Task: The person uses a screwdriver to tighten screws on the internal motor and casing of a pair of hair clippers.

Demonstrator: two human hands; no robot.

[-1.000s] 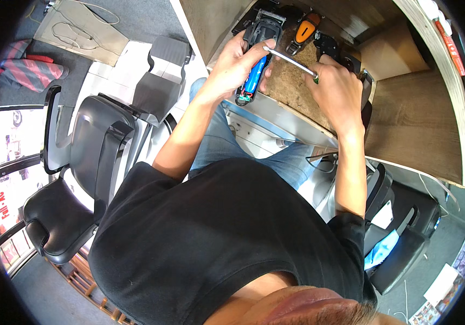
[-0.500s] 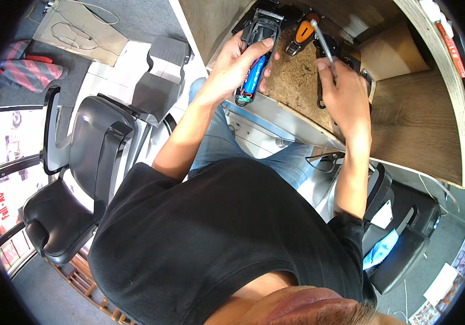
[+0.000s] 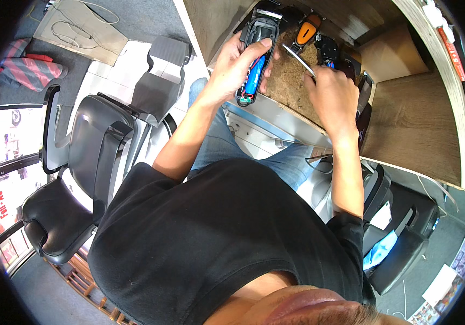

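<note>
Now, slim tool [image 3: 299, 59] swung leftward, clipper [image 3: 254, 71] steady

- Black T-shirt [image 3: 211, 216], rounded neckline [image 3: 238, 280] on the near side
- 2 short black sleeves [image 3: 350, 223], left and right
- Faded blue jeans [image 3: 217, 143] on the far side
- Left hand [image 3: 233, 67] and right hand [image 3: 333, 97] bare

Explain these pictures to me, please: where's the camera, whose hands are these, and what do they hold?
There's no robot here: a person works with two bare hands. A head-worn fisheye camera looks down, so straight edges bend near the rim. The left hand holds an opened hair clipper, its blue battery showing. The right hand grips a slim metal tool, likely a screwdriver, pointing toward that clipper. On the brown board lies an orange and black device, probably another clipper.
</note>
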